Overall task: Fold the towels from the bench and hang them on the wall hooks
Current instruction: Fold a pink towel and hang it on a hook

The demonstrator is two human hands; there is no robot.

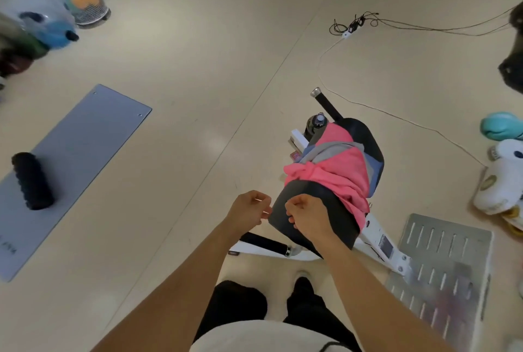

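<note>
Pink and soft, a bunched-up cloth towel [336, 173] lies on the black padded bench [311, 215]. A grey towel [331, 150] and a blue one [373, 173] are mixed in with it, all in one lumpy heap. None of them is folded yet. The pink towel hangs a little over the bench's right side.

The bench is long and thin. It runs away from the person, up and a little to the right. The heap sits on the middle and far part of it. The near end of the bench is bare.

Both hands are held out in front, close together. The right hand [305, 215] is over the bare near end of the bench. The left hand [249, 208] is just off the bench's left edge, over the pale floor [198, 68]. Each hand's grip is curled almost closed, like a loose fist. Neither hand seems to hold anything, and neither touches a towel.

The towels lie ahead of the hands, farther along the bench and a bit to the right. The right hand is nearer to the pink towel, so it looks like the better one to reach first.

No wall hooks can be seen from here. I think the task is only starting.
</note>
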